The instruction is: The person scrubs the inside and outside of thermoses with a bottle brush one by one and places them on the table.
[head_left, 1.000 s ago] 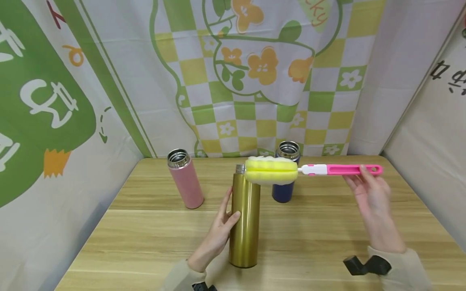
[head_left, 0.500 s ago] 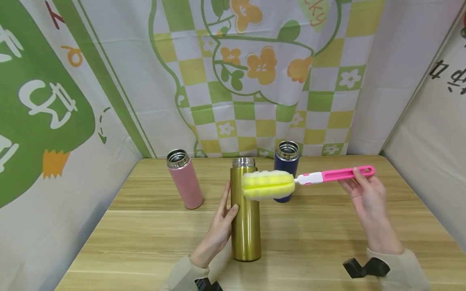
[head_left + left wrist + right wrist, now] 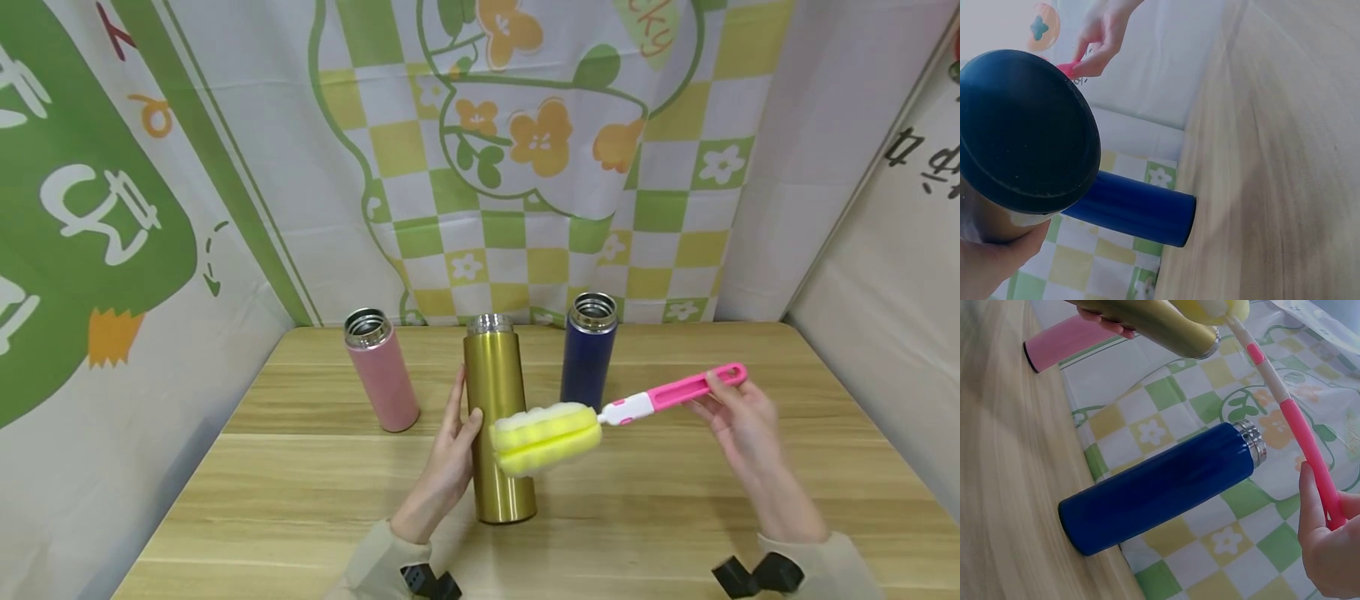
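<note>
Since a second ago the sponge brush (image 3: pixel 627 408) has dropped lower in the head view and swung from level to a slant, its yellow end down towards the left; the gold bottle (image 3: pixel 493 375) has risen slightly in the frame; both hands have shifted with them. The left hand (image 3: pixel 448 458), low centre, is curled round the gold bottle's left side, thumb towards the camera; the right hand (image 3: pixel 750 433), right of centre, pinches the brush's pink handle near its far end. The gold bottle is at centre, metal neck uppermost; the left wrist view shows its dark base raised off the bench (image 3: pixel 637 517); the yellow sponge overlaps its lower half, though I cannot tell whether they touch. The pink bottle (image 3: pixel 385 379) stands left of centre, the blue bottle (image 3: pixel 587 358) right of centre, partly behind the brush; a checked curtain (image 3: pixel 506 229) fills the upper centre.
</note>
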A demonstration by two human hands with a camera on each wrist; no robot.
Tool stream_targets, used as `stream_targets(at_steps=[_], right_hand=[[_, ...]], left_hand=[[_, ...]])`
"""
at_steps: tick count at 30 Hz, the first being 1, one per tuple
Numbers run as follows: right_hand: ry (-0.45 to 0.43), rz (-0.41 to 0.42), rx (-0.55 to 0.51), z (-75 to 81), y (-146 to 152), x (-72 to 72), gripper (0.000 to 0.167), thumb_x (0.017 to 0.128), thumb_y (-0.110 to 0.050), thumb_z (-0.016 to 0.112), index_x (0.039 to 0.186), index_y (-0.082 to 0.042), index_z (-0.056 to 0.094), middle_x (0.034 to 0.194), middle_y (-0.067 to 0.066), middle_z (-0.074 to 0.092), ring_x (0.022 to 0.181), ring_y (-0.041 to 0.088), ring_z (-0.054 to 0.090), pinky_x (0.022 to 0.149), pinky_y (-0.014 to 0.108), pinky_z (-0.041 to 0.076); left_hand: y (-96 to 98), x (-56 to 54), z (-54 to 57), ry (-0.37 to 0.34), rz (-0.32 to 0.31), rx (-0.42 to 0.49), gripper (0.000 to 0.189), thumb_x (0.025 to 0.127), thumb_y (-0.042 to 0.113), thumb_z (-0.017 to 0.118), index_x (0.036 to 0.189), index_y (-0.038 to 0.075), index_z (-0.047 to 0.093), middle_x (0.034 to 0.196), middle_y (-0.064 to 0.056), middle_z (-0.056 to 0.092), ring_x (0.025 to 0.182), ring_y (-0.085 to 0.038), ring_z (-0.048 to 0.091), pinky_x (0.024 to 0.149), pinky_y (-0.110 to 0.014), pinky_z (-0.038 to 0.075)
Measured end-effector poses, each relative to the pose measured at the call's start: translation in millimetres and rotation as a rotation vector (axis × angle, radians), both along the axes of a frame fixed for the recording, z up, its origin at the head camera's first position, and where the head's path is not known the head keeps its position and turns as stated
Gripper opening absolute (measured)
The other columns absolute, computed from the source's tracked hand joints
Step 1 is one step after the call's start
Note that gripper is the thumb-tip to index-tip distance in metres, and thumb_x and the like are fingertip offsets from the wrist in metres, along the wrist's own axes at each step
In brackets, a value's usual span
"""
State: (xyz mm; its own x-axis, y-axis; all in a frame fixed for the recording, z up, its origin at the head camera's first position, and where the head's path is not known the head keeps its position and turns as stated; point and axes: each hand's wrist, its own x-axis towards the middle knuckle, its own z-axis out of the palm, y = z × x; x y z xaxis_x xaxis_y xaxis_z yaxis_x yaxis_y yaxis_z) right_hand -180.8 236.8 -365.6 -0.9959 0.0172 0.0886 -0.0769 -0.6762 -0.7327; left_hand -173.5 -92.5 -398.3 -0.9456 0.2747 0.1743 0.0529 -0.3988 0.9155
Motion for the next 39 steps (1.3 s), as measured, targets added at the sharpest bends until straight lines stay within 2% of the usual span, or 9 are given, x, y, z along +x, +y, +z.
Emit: stream_targets(at_steps=[8,12,18,22,31,36,39], right_hand=[[-0.007,0.069,0.102,-6.3,-1,1.9,0.006,0.087,0.002,0.048,0.091,0.000,0.053,0.086,0.010,0.061,0.077,0.018,0.062,0.075,0.026,0.049],[0.013,0.094,0.139,-8.7,-3,0.5,0.008,0.088,0.003,0.047,0.090,-0.001,0.053,0.084,0.010,0.061,0.076,0.018,0.062,0.074,0.026,0.050],[0.030,0.138,0.171,-10.7,-4,-2.0,0.007,0.088,0.003,0.047,0.090,0.000,0.052,0.085,0.011,0.060,0.078,0.019,0.062,0.076,0.027,0.049],[0.023,0.140,0.163,-10.8,-5,-3.5,0.007,0.088,0.003,0.047,0.093,0.001,0.052,0.086,0.011,0.060,0.079,0.019,0.062,0.077,0.027,0.049],[-0.011,0.070,0.078,-5.7,-9,-11.8,0.006,0.087,0.001,0.049,0.091,-0.001,0.053,0.086,0.009,0.060,0.079,0.018,0.062,0.077,0.026,0.048],[0.002,0.032,-0.032,0.3,-10,-18.3,0.006,0.087,0.004,0.048,0.087,0.002,0.054,0.083,0.013,0.062,0.077,0.021,0.064,0.076,0.028,0.049],[-0.019,-0.004,-0.094,5.2,-10,-21.3,0.004,0.085,0.005,0.050,0.086,0.002,0.053,0.081,0.013,0.061,0.075,0.022,0.064,0.075,0.029,0.049]], left_hand=[[-1.8,-4.1,1.3,0.015,0.016,0.037,0.062,0.095,0.023,0.038,0.141,0.034,-0.002,0.147,-0.006,-0.005,0.112,-0.022,0.045,0.092,-0.035,0.038],[-2.7,-5.6,1.9,0.016,0.019,0.056,0.062,0.095,0.023,0.038,0.141,0.034,-0.001,0.146,-0.007,0.001,0.109,-0.019,0.047,0.091,-0.034,0.039],[-3.4,-7.3,2.1,0.011,0.016,0.070,0.063,0.094,0.024,0.040,0.141,0.035,0.000,0.145,-0.010,0.007,0.106,-0.018,0.049,0.089,-0.034,0.040],[-2.3,-7.8,2.5,0.011,0.013,0.059,0.064,0.094,0.024,0.041,0.141,0.034,0.000,0.146,-0.007,0.003,0.108,-0.019,0.048,0.090,-0.035,0.040],[-0.2,-6.4,1.6,0.010,-0.023,0.020,0.065,0.094,0.020,0.040,0.142,0.033,-0.002,0.147,-0.006,-0.005,0.122,-0.032,0.032,0.098,-0.041,0.031],[-0.4,-5.1,0.1,0.017,-0.041,-0.001,0.065,0.094,0.018,0.040,0.142,0.032,-0.002,0.147,-0.002,-0.014,0.129,-0.034,0.018,0.103,-0.044,0.021],[-0.5,-3.3,-1.8,0.020,-0.060,-0.017,0.065,0.094,0.020,0.040,0.142,0.031,-0.003,0.146,-0.002,-0.016,0.130,-0.035,0.015,0.103,-0.045,0.020]])
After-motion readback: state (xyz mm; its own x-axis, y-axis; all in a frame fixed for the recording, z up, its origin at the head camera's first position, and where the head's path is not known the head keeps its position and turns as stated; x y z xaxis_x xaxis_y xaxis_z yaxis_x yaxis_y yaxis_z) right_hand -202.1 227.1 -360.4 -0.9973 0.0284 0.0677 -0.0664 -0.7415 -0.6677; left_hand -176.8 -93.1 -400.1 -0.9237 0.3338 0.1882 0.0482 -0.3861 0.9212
